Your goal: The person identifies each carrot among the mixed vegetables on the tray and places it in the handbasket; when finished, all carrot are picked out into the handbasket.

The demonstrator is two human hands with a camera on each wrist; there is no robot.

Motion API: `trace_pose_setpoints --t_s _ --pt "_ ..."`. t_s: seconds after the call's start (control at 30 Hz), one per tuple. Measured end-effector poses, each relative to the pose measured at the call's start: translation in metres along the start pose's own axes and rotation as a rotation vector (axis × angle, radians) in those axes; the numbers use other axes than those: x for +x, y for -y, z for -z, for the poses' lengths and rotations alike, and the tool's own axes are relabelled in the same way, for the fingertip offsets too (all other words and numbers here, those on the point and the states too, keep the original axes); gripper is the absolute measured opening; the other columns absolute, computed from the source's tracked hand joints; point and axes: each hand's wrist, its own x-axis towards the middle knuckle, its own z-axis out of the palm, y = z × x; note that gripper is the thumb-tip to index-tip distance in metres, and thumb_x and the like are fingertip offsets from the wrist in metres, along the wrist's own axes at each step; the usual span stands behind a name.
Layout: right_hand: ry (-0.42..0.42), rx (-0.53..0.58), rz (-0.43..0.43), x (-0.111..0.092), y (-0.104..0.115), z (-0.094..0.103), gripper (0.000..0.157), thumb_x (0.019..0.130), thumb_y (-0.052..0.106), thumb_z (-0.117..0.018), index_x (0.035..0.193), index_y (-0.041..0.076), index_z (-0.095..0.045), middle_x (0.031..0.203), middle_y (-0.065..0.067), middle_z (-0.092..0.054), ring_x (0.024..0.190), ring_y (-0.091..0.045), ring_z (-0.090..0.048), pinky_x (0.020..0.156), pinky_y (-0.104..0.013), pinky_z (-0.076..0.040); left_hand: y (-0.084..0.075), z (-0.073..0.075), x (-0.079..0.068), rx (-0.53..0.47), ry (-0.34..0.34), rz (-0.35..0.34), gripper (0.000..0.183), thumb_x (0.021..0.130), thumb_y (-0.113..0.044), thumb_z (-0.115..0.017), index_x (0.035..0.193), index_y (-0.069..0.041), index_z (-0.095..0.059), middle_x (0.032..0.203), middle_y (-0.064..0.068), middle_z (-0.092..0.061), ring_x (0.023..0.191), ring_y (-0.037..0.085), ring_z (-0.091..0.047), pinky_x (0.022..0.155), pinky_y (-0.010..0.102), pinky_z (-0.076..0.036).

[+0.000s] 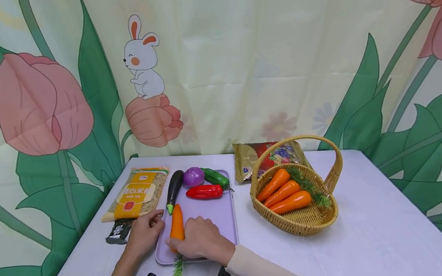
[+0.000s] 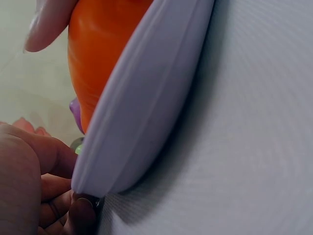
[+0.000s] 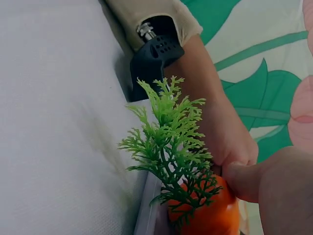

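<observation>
On the purple tray [image 1: 213,210], my right hand [image 1: 203,237] grips an orange carrot [image 1: 177,224] near its leafy end. The carrot's green top [image 3: 171,142] sticks out past the tray's near edge. At the tray's left edge, my left hand [image 1: 147,231] pinches the rim, its curled fingers [image 2: 54,156] right at the tray's edge in the left wrist view. Farther up the tray lie a dark eggplant [image 1: 176,187], a purple onion [image 1: 194,177], a green pepper [image 1: 215,177] and a red pepper [image 1: 205,192]. The carrot's tip comes close to the eggplant's green end.
Right of the tray stands a wicker basket [image 1: 299,229] with a tall handle, holding 3 carrots [image 1: 282,193]. Behind it lies a gold and red bag [image 1: 244,161]. A yellow packet [image 1: 138,195] and a small black packet [image 1: 119,231] lie left of the tray.
</observation>
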Motion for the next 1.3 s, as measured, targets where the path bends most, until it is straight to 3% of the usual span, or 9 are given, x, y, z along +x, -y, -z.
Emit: trace_pose_setpoints --t_s 0.37,0.67,1.03,1.3 --pt "0.016 -0.005 -0.028 -0.001 -0.002 0.001 0.034 0.083 0.039 -0.071 0.069 0.011 -0.057 0.054 -0.002 -0.049 0.042 -0.02 -0.05 0.04 -0.026 -0.04 0.001 0.002 -0.001 -0.006 0.008 0.001 0.038 0.089 -0.009 -0.063 0.126 -0.001 -0.068 0.082 0.005 -0.058 0.073 0.019 -0.051 0.057 0.023 -0.042" --pt "0.033 -0.014 0.007 -0.008 -0.01 0.009 0.037 0.082 0.042 -0.075 0.07 0.011 -0.058 0.052 0.0 -0.045 0.04 -0.02 -0.048 0.039 -0.026 -0.037 0.0 0.002 -0.002 -0.004 0.0 0.011 0.038 0.089 -0.01 -0.064 0.126 -0.002 -0.068 0.082 0.005 -0.059 0.073 0.018 -0.051 0.058 0.023 -0.042" --pt "0.087 -0.006 0.064 -0.02 -0.027 0.029 0.017 0.078 0.008 -0.074 0.087 0.006 -0.06 0.068 -0.003 -0.054 0.054 -0.019 -0.052 0.05 -0.028 -0.045 -0.001 0.0 -0.002 -0.009 -0.004 0.004 0.038 0.091 -0.01 -0.064 0.127 -0.001 -0.067 0.083 0.006 -0.058 0.074 0.019 -0.051 0.058 0.023 -0.041" --pt "0.078 -0.01 0.027 -0.022 -0.042 0.041 0.014 0.083 0.003 -0.068 0.096 0.004 -0.065 0.074 -0.002 -0.056 0.062 -0.018 -0.054 0.059 -0.028 -0.05 0.0 -0.002 -0.002 -0.015 -0.008 0.002 0.038 0.091 -0.01 -0.064 0.128 -0.002 -0.067 0.083 0.006 -0.057 0.075 0.02 -0.051 0.059 0.023 -0.042"
